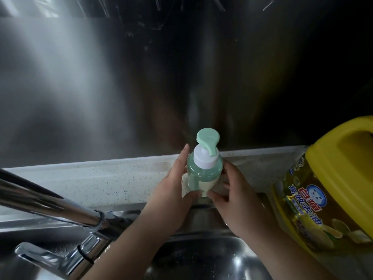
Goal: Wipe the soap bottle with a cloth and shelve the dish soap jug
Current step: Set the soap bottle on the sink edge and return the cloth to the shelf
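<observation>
A clear green soap bottle with a white collar and a mint pump head stands upright at the centre, above the speckled counter ledge. My left hand grips its left side, thumb across the lower front. My right hand presses a pale cloth against the bottle's right and lower side; most of the cloth is hidden behind the fingers and bottle. A big yellow dish soap jug with a moulded handle and printed label stands at the right, just beside my right forearm.
A chrome faucet slants across the lower left. The steel sink basin lies below my arms. A shiny steel backsplash rises behind the ledge; the upper right is dark.
</observation>
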Tool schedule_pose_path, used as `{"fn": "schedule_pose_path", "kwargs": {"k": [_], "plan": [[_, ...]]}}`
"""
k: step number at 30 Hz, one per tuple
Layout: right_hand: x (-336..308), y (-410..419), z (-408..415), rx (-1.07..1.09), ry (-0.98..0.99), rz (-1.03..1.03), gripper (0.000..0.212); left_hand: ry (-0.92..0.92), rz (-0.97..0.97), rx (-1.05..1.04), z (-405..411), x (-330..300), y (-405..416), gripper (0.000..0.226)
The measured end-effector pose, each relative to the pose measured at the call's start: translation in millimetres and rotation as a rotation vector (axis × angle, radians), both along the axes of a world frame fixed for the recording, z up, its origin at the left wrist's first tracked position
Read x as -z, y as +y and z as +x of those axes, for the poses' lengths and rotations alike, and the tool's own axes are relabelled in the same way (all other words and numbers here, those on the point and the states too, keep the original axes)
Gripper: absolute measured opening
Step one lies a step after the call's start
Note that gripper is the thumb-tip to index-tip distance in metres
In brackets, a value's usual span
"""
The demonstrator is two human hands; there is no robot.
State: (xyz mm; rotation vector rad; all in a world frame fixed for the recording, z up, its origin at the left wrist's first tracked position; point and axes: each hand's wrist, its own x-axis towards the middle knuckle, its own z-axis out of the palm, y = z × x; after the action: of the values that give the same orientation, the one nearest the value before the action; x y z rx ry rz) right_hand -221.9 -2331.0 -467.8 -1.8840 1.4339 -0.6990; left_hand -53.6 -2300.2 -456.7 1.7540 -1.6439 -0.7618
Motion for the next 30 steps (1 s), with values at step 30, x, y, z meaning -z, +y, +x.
{"fn": "schedule_pose_path", "kwargs": {"k": [30], "plan": [[-71.5,279.9,-99.5,0.118,-0.156,0.241,0.052,0.145,0.272,0.133,-125.7,-56.8,257.8,0.065]]}}
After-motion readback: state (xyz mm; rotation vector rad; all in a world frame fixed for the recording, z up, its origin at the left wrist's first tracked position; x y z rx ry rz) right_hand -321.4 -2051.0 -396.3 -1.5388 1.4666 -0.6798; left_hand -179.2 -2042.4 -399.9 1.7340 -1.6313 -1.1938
